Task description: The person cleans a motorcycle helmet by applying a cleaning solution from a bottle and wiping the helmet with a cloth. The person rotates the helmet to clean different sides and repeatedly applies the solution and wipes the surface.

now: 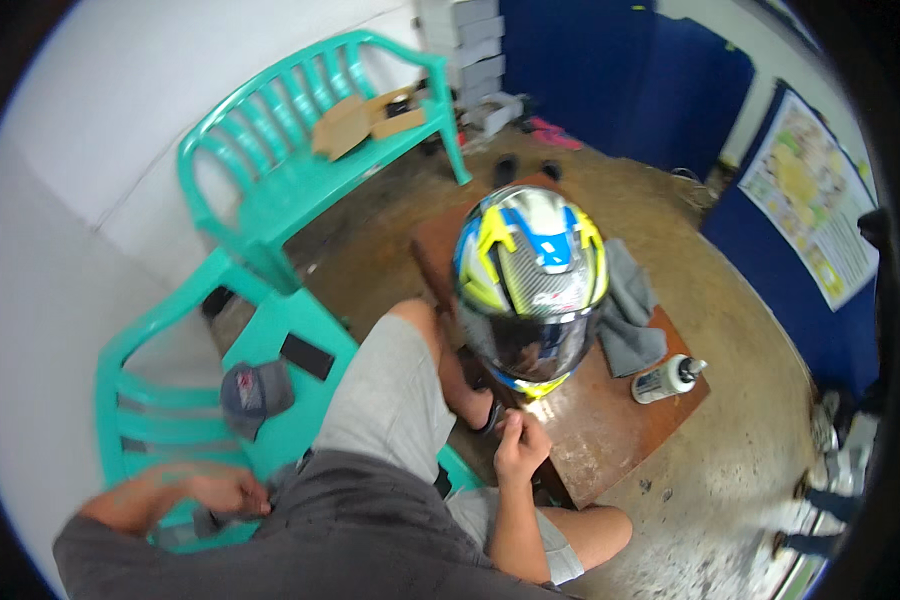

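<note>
A full-face motorcycle helmet (540, 265) in yellow, blue, white and black stands on a low brown wooden table (600, 440), its dark visor toward me. Just below the helmet's chin is my right hand (520, 450), fingers curled and thumb up, apart from the helmet. Whether it holds anything small is hidden. My left hand (232, 490) is closed at my left hip, by some grey cloth at the bench; what it grips cannot be made out. A grey cloth (632, 310) lies right of the helmet, with a white bottle with a pump top (667, 380) nearer me.
I sit on a green plastic bench (310, 320), where a grey cap (256, 397) and a black phone-like slab (307, 356) lie. Another green bench (300, 190) bears an open cardboard box (398, 112). Blue panels (610, 90) stand behind; another person's legs (820, 525) show at right.
</note>
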The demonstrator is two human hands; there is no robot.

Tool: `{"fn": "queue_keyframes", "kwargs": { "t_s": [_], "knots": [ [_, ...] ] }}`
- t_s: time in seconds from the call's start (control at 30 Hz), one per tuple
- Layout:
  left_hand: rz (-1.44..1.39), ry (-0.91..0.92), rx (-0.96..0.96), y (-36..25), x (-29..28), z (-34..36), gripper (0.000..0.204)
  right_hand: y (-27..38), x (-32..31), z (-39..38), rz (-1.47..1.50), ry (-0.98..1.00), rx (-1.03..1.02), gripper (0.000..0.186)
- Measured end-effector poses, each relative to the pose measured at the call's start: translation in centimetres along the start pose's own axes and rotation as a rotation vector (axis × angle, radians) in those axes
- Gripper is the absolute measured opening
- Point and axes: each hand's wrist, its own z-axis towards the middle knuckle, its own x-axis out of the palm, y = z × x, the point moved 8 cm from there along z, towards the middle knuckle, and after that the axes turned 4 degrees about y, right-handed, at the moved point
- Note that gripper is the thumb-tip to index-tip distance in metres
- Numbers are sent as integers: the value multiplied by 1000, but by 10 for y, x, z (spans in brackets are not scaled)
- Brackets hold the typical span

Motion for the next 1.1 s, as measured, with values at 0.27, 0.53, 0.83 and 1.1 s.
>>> {"fn": "queue_keyframes", "kwargs": {
  "t_s": [0.27,0.53,0.83,1.1],
  "knots": [
    [-323,-490,330,-105,-105,-158,32,11,27,2,221,165,21,14],
    [-690,-843,988,-88,-116,-191,46,37,100,-36,244,772,149,50],
    [-598,-866,931,-43,-147,-198,56,50,158,-62,1329,733,657,104],
    [-284,-702,470,24,-168,-98,46,11,160,-44,1354,534,737,41]
  ]
}}
